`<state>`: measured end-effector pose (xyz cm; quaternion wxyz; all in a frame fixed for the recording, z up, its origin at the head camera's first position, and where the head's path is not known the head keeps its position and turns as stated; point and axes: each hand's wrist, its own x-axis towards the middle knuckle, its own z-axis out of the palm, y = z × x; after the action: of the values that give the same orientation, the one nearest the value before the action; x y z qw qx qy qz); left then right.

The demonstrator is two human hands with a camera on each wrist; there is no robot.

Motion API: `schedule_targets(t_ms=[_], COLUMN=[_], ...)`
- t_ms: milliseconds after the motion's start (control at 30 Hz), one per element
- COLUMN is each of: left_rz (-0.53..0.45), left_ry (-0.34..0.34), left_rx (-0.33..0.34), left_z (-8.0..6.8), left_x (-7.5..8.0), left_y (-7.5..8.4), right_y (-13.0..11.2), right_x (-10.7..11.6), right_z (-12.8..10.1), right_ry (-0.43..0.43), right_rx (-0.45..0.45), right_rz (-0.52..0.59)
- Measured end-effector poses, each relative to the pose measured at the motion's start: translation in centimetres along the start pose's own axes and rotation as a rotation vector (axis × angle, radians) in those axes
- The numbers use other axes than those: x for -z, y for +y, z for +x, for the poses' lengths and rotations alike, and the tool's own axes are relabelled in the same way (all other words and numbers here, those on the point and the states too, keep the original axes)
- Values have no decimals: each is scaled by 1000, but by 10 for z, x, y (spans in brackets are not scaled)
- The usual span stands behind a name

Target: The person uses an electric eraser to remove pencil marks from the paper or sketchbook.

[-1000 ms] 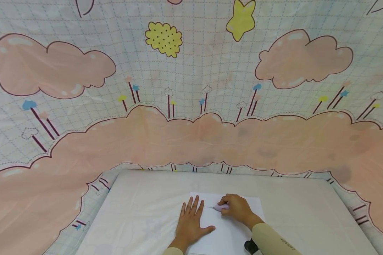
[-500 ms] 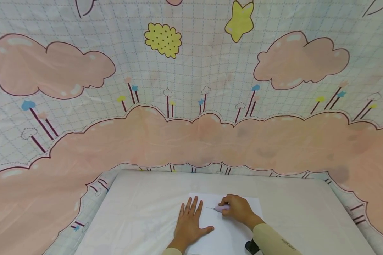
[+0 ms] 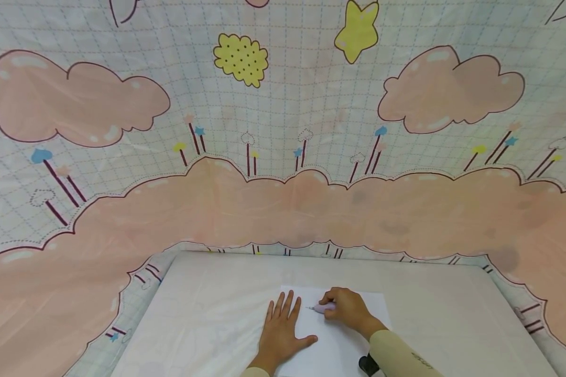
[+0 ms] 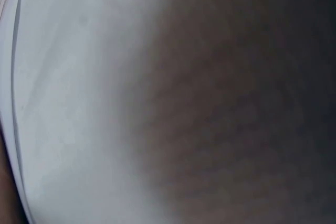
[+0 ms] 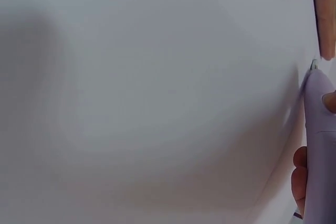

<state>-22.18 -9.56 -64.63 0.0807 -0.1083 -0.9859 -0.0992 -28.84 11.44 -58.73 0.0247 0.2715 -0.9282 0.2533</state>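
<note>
A sheet of white paper (image 3: 330, 345) lies on the pale tabletop. My left hand (image 3: 280, 330) rests on its left part, fingers straight and spread, thumb out to the right. My right hand (image 3: 351, 309) grips a lilac handheld tool (image 3: 325, 307) with a narrow metal tip; its exact kind is not clear. In the head view the tip points left, towards the left fingers. The right wrist view shows the lilac tool (image 5: 320, 145) close up, tip near the left hand (image 5: 325, 14). Blurred skin of the left hand (image 4: 226, 114) fills much of the left wrist view.
The wide pale table (image 3: 207, 293) extends around the paper. Behind it hangs a patterned cloth (image 3: 283, 209) with pink clouds and stars. A black device (image 3: 369, 365) sits at my right wrist beside the beige sleeve (image 3: 398, 353).
My right hand has shifted slightly left with the lilac tool over the paper. The left hand stays in place.
</note>
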Motion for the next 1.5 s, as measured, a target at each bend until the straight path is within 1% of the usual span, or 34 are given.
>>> schedule_targets(t_ms=[233,467,567,933,1133,1300,1500], left_rz=[-13,-15,-6,-8,-33,-31,-44], left_ry=[-7,-34,-30,-56,-30,-44,-32], left_rx=[-4,3,1,8,-4,1,5], left_z=[-1,0,-1,-1,-2,-2,-2], left_x=[-1,2,3,6,8,8,5], left_y=[1,1,0,-1,2,3,1], right_y=[-2,-2,-1,-7,-7,-6,-6], right_x=[-3,0,2,5,2,1,3], right_z=[1,1,0,-1,2,4,3], right_ry=[-8,-7,-11,-10,-13,-10,-9], right_rx=[9,18,17,33,41,44,50], right_rz=[-8,-34,-44,-36,-53,-48,-45])
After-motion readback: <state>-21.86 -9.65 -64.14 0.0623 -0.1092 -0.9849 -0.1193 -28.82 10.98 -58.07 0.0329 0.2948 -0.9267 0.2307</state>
